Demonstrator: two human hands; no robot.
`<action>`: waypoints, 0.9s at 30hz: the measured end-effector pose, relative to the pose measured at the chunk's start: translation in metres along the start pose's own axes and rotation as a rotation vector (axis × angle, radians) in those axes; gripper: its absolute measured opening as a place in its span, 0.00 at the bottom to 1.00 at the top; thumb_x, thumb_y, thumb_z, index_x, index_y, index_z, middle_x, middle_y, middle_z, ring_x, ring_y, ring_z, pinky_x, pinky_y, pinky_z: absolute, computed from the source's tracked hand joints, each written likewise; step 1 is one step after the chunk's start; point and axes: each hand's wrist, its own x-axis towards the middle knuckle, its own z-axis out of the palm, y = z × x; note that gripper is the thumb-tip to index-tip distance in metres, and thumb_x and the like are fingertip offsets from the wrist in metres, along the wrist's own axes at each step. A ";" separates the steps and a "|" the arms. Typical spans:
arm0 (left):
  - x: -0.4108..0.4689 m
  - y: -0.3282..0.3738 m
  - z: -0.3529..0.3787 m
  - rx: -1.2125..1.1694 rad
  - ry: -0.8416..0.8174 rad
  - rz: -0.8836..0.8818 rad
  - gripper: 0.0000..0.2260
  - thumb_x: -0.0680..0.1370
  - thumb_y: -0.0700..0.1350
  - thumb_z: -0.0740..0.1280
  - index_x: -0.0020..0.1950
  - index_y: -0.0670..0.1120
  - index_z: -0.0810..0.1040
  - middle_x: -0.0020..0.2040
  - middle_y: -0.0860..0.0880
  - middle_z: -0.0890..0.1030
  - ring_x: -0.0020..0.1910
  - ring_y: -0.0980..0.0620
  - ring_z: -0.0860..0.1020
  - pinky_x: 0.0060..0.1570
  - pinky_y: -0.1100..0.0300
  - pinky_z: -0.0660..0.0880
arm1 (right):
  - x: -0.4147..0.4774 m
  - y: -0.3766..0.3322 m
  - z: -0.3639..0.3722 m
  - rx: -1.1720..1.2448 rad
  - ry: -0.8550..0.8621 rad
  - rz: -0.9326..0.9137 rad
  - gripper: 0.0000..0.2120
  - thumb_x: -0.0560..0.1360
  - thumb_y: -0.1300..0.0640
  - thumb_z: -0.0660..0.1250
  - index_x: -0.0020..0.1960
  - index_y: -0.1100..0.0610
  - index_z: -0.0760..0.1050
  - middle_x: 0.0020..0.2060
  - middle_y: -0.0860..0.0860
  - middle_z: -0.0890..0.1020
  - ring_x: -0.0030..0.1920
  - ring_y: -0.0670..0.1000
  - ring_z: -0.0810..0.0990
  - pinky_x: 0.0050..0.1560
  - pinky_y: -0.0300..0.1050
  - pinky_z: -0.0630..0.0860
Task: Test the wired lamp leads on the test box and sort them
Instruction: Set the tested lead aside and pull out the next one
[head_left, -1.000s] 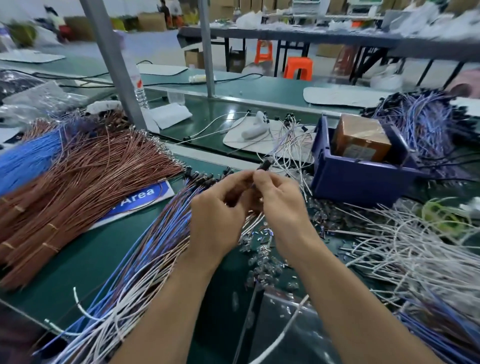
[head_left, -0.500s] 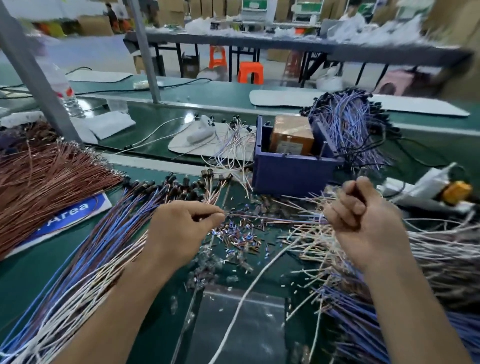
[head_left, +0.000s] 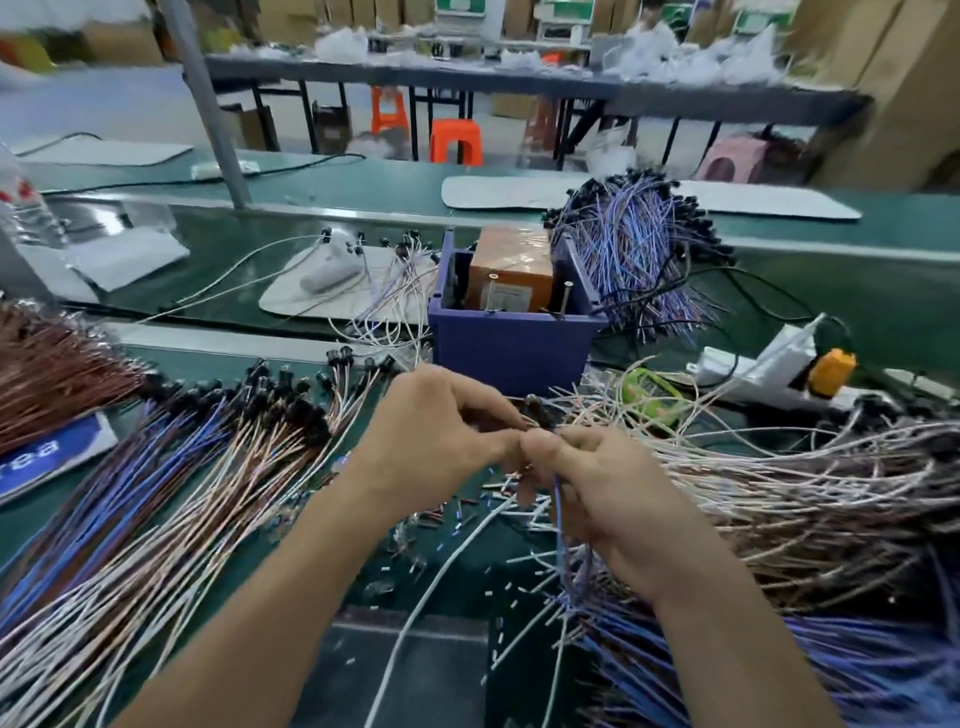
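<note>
My left hand (head_left: 441, 436) and my right hand (head_left: 597, 493) meet at the middle of the green bench, fingertips together. Both pinch one lamp lead (head_left: 558, 512); its dark socket end (head_left: 537, 410) shows just above my thumbs and its blue wire hangs down past my right palm. Right behind my hands stands the blue test box (head_left: 511, 345) with an orange block and two metal pins inside. A fan of blue, brown and white leads (head_left: 171, 493) lies to the left. On the right sprawls a tangled pile of pale leads (head_left: 789, 488).
A bushy heap of purple leads (head_left: 634, 254) sits behind the box. A white power strip with an orange plug (head_left: 831, 371) lies at right. Brown wire bundles (head_left: 57, 374) lie far left. Cut wire scraps (head_left: 457, 519) litter the bench under my hands.
My hands were apart half a second ago, the right one over the right pile; now they have come together in front of the box, both pinching a lead.
</note>
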 end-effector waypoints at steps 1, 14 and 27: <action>0.000 -0.004 0.002 -0.041 0.010 -0.026 0.04 0.69 0.48 0.80 0.40 0.57 0.88 0.31 0.62 0.83 0.31 0.65 0.80 0.33 0.73 0.71 | 0.001 0.002 0.000 0.005 0.022 -0.002 0.17 0.82 0.58 0.65 0.37 0.54 0.86 0.28 0.56 0.80 0.20 0.45 0.65 0.21 0.35 0.60; -0.002 -0.039 -0.016 -0.702 0.068 -0.382 0.07 0.64 0.50 0.78 0.37 0.47 0.88 0.33 0.47 0.84 0.28 0.56 0.77 0.28 0.69 0.71 | 0.001 0.002 -0.006 0.148 0.035 0.009 0.16 0.79 0.65 0.66 0.35 0.60 0.85 0.28 0.58 0.78 0.24 0.48 0.71 0.27 0.36 0.64; -0.003 -0.033 -0.005 -0.917 0.201 -0.433 0.07 0.67 0.49 0.76 0.41 0.48 0.89 0.33 0.50 0.81 0.30 0.57 0.75 0.30 0.68 0.74 | 0.005 0.007 -0.014 0.208 0.074 -0.008 0.13 0.78 0.61 0.67 0.38 0.59 0.86 0.25 0.56 0.77 0.20 0.44 0.60 0.19 0.30 0.58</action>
